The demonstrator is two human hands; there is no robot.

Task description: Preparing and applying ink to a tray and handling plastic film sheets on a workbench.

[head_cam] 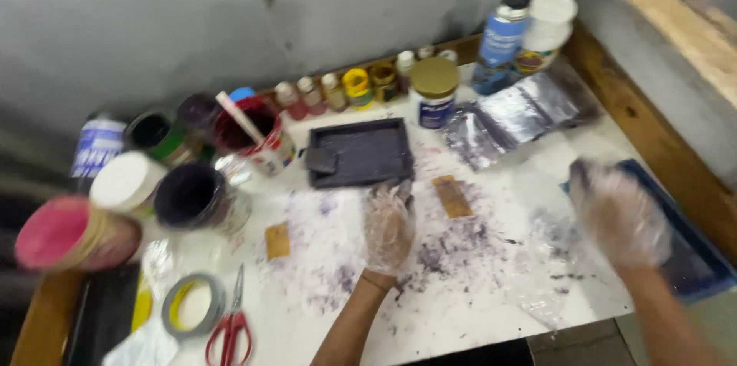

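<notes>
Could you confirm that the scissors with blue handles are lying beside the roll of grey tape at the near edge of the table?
Not quite: the handles of the scissors are red, not blue, as the head view shows. The rest holds: they lie beside the roll of grey tape at the near edge of the table.

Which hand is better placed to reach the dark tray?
Left. The left hand hovers just below the dark tray, fingers pointing at it. The right hand is far off, over the blue tray at the table's edge.
</notes>
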